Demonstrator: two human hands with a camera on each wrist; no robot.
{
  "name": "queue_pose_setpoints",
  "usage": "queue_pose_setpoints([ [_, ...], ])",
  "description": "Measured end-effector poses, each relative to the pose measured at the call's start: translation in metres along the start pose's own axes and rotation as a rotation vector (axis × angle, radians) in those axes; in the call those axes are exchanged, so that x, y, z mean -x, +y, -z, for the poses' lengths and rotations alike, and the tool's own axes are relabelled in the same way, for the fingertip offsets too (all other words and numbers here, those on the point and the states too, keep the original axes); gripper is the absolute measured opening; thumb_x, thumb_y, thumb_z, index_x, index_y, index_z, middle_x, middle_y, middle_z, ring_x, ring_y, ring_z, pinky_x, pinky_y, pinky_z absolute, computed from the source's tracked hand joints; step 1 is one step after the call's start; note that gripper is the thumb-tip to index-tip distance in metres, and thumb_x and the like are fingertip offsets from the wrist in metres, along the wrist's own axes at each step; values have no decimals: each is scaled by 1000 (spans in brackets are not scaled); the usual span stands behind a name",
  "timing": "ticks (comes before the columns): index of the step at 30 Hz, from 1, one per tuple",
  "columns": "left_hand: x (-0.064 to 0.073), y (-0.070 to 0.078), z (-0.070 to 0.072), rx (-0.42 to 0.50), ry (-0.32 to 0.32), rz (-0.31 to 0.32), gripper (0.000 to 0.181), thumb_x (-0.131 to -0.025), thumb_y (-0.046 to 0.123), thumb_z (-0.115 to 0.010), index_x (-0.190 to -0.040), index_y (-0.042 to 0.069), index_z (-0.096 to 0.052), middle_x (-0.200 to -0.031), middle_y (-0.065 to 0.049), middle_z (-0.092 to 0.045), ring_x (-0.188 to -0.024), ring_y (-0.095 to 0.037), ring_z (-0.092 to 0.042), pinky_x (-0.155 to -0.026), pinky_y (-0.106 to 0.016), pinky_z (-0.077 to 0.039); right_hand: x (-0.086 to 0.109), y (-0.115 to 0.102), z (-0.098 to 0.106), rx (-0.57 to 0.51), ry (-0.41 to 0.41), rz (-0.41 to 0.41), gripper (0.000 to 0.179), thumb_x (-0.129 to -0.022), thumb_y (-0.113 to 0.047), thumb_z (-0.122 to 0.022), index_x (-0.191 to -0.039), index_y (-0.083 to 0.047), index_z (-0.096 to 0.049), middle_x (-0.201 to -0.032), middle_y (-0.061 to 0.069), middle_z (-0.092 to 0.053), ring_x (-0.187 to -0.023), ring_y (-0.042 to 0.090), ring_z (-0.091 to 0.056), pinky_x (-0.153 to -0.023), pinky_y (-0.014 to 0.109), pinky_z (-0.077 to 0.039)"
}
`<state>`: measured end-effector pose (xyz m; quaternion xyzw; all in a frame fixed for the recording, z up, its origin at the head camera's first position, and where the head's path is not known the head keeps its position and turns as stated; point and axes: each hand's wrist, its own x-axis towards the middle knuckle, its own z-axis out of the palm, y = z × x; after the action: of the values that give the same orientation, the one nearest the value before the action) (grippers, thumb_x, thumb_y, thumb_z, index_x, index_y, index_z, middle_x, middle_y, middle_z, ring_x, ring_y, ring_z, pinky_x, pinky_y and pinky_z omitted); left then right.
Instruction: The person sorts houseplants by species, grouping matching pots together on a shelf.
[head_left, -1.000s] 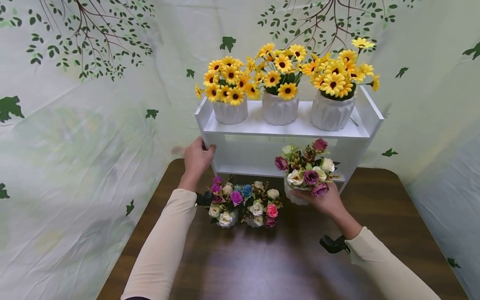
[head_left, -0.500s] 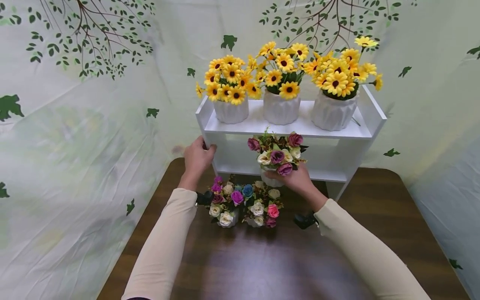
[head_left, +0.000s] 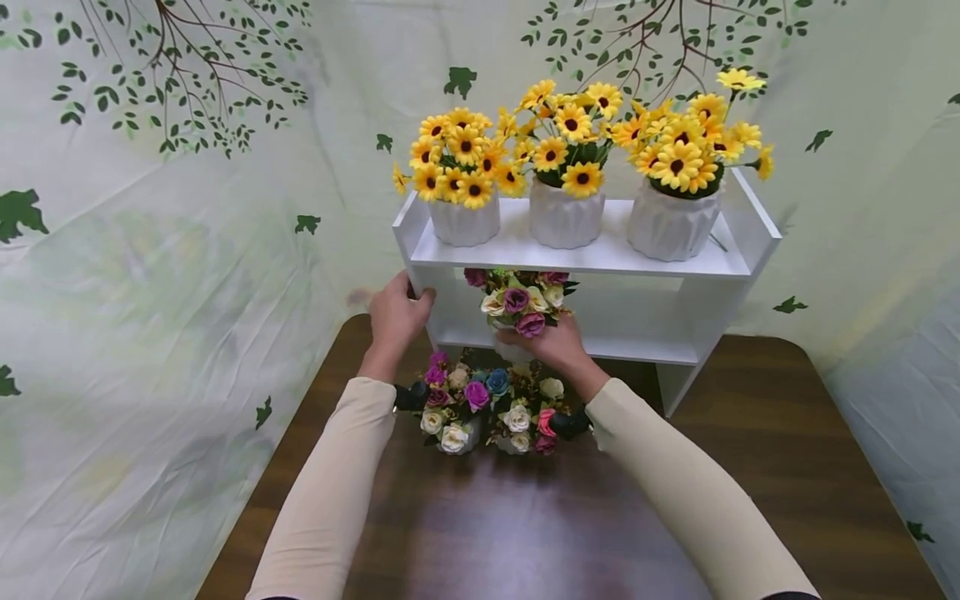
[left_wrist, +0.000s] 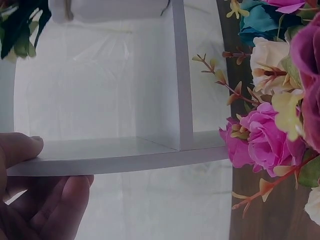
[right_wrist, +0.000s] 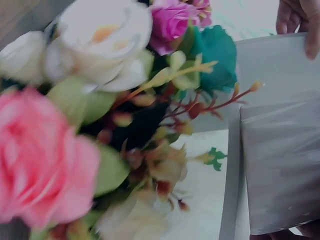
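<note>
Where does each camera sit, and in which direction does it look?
Head: worn on the head, facing forward and down at the white shelf and table; sleeves, left hand and right hand show.
Left wrist: worn on that wrist, facing the side panel that the left hand pinches, lower left; roses fill the right edge.
Right wrist: worn on that wrist, facing close roses and the held pot; a little of the right hand shows below it, the left hand upper right.
Shared: head and left wrist both show the left hand gripping the panel.

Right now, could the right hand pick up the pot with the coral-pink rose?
Probably not: the right hand grips another flower pot, which would likely need setting down first.
</note>
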<state>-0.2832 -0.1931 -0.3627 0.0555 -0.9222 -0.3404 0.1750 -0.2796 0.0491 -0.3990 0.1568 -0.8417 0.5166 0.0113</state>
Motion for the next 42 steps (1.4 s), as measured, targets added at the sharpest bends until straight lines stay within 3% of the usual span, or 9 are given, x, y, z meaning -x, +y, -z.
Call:
queue_pose_setpoints([
  [3, 0, 0, 0, 10, -2, 9, 34, -93, 28, -59, -118, 4, -64, -113, -18, -73, -103, -37, -70, -85, -50, -56, -8, -3, -5, 34, 0, 20, 79, -79, -31, -82, -146, -14, -44, -148, 9, -51, -138, 28, -48, -113, 45, -39],
  [8, 1, 0, 1, 25, -2, 6, 35, -93, 27, -60, -119, 4, -64, -114, -19, -73, -104, -37, -70, -86, -50, -56, -21, -7, -14, 14, 11, -25, 72, -79, -34, -82, -140, -15, -50, -140, 9, -57, -126, 28, -57, -107, 43, -44],
  [20, -1, -2, 5, -9, 35, -18, 33, -90, 25, -60, -113, 2, -65, -109, -20, -73, -101, -39, -69, -86, -51, -53, -43, -19, -44, -50, 76, 7, 91, -74, -30, -86, -148, -12, -37, -146, 7, -51, -136, 25, -49, -114, 39, -39],
  [23, -1, -4, 7, -16, 49, -27, 31, -90, 24, -60, -111, 1, -65, -107, -21, -74, -100, -40, -69, -86, -51, -53, -46, -24, -50, -47, 85, -3, 91, -74, -30, -86, -148, -10, -37, -147, 8, -50, -137, 25, -48, -116, 37, -37],
  [29, -2, -5, 4, -19, 41, -52, 29, -90, 24, -60, -107, 1, -66, -105, -21, -74, -97, -40, -70, -84, -51, -52, -47, -26, -57, -83, 145, -99, 96, -73, -28, -87, -150, -8, -34, -149, 12, -49, -141, 27, -46, -117, 36, -36],
  [35, -1, -3, 2, -18, 32, -41, 29, -91, 25, -60, -108, 2, -66, -106, -19, -74, -97, -39, -70, -83, -51, -53, -50, -20, -62, -130, 198, -97, 95, -73, -27, -87, -150, -5, -34, -149, 14, -49, -140, 28, -47, -116, 37, -37],
  [42, 0, -1, -1, -12, 21, -35, 31, -91, 26, -60, -111, 3, -66, -108, -19, -74, -99, -39, -70, -84, -51, -54, -50, -14, -62, -169, 204, -83, 97, -73, -26, -87, -150, -8, -32, -149, 12, -48, -141, 27, -45, -118, 38, -35],
])
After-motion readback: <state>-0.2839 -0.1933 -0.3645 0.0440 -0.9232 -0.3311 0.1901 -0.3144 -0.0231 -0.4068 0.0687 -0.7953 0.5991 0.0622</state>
